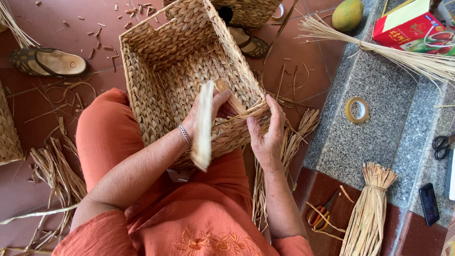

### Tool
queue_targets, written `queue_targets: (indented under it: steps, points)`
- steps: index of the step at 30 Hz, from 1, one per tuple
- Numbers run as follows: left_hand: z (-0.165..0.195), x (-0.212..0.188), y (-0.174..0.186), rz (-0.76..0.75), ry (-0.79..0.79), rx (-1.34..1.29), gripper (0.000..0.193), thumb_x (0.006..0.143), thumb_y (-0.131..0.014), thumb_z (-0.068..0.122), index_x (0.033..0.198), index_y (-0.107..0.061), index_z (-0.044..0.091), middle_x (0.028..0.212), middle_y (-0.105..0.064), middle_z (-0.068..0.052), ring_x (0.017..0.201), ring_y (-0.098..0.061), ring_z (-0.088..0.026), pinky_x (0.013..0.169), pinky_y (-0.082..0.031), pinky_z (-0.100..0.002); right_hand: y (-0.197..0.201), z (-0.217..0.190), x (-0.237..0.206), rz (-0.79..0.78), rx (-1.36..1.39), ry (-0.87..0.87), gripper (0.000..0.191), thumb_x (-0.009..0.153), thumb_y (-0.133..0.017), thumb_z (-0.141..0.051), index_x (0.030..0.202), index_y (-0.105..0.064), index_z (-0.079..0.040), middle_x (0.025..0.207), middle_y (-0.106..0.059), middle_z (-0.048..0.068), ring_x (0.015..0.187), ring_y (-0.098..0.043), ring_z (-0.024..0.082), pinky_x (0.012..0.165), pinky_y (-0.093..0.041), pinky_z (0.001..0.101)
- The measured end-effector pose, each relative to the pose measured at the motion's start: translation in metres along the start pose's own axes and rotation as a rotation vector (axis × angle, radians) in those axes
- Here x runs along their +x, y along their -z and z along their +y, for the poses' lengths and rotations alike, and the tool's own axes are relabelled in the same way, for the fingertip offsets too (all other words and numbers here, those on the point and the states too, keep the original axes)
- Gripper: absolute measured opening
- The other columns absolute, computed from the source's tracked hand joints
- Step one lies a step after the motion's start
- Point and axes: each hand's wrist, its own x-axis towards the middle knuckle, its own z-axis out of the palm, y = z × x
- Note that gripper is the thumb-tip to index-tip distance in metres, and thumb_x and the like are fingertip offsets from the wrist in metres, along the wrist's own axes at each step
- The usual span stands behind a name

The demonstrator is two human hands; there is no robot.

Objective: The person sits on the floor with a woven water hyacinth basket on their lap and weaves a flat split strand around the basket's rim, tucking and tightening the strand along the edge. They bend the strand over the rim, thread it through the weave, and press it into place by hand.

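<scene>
A rectangular woven straw basket rests tilted on my lap, its open mouth facing me. My left hand is inside the near rim and grips a flat pale straw strand that blurs downward over the basket's wall. My right hand presses on the basket's near right corner, thumb on the rim where a tan strand sticks out. A bracelet sits on my left wrist. I wear orange clothes.
Loose straw lies on the red tile floor at left and under the basket at right. A tied straw bundle, tape roll, scissors, phone, red box, a green-yellow fruit and sandals surround me.
</scene>
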Motion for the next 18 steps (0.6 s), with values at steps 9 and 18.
queue_targets:
  steps: [9, 18]
  points:
    - [0.033, 0.022, 0.037, 0.128, -0.361, -0.39, 0.018, 0.098, -0.073, 0.011, 0.107, -0.059, 0.002, 0.092, -0.071, -0.007, 0.073, -0.065, -0.013, 0.069, -0.06, -0.03, -0.016, -0.003, -0.013, 0.034, 0.285, -0.186, 0.074, 0.096, -0.075, -0.02, 0.157, -0.036, -0.003, 0.157, -0.042, 0.015, 0.148, -0.04, 0.026, 0.129, -0.029, 0.0419]
    - [0.078, 0.034, 0.076, 0.29, -0.62, 0.055, 0.087, 0.089, -0.069, -0.001, 0.152, -0.012, 0.012, 0.078, -0.07, -0.004, 0.06, -0.069, -0.014, 0.051, -0.063, -0.031, -0.025, -0.012, -0.011, 0.089, 0.369, -0.277, 0.072, 0.088, -0.069, 0.002, 0.151, -0.036, -0.005, 0.147, -0.042, 0.014, 0.14, -0.042, 0.025, 0.126, -0.031, 0.0405]
